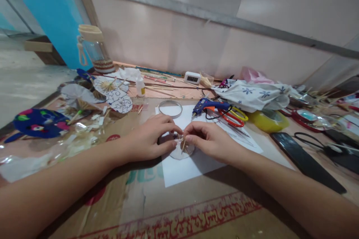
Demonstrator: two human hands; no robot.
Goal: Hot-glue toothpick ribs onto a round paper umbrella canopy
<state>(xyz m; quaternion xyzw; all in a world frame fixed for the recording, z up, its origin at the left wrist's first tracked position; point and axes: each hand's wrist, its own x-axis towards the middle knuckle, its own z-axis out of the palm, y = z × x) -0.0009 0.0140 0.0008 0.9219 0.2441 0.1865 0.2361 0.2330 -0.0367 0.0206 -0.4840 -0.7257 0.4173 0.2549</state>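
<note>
A small round paper parasol (174,154) with thin wooden ribs lies low over a white sheet of paper (171,175). At its left edge, my left hand (157,134) grips it between thumb and fingers. My right hand (206,138) pinches close to the parasol's centre, where a thin wooden stick (183,146) points down toward me. Fingers of both hands nearly meet and hide much of the parasol, including the exact grip points. Just beyond them sits a metal ring (170,109).
A blue glue gun (209,105), scissors (232,116) and yellow tape (268,120) lie beyond my right hand, a black phone (307,162) farther right. On the left are finished-looking parasols (119,101), a small glue bottle (140,86) and a glass bottle (98,50). Cardboard (134,198) covers the table.
</note>
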